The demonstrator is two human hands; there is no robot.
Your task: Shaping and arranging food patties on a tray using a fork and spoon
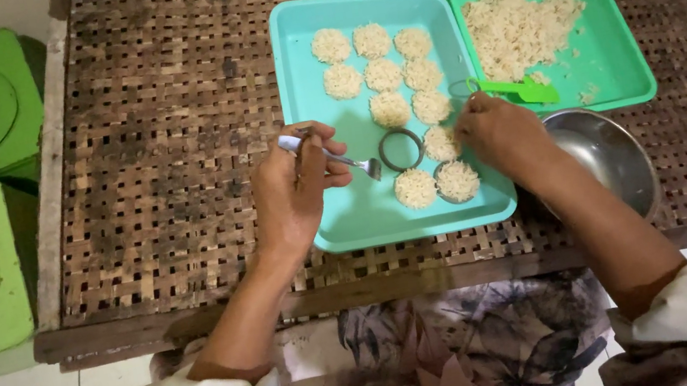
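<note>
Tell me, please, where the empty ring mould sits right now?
The ring mould lies in the turquoise tray, just right of the fork, among the rice cakes.

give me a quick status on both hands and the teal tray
Left hand grips a metal fork. Right hand at the round rice cakes in the teal tray. Ring mold empty. Nothing blocking.

On the light-blue plastic tray (339, 221), the left hand (293, 192) grips a metal fork (338, 159) beside a round metal ring (401, 149); the right hand (504, 135) touches flat rice discs (385, 76).
</note>
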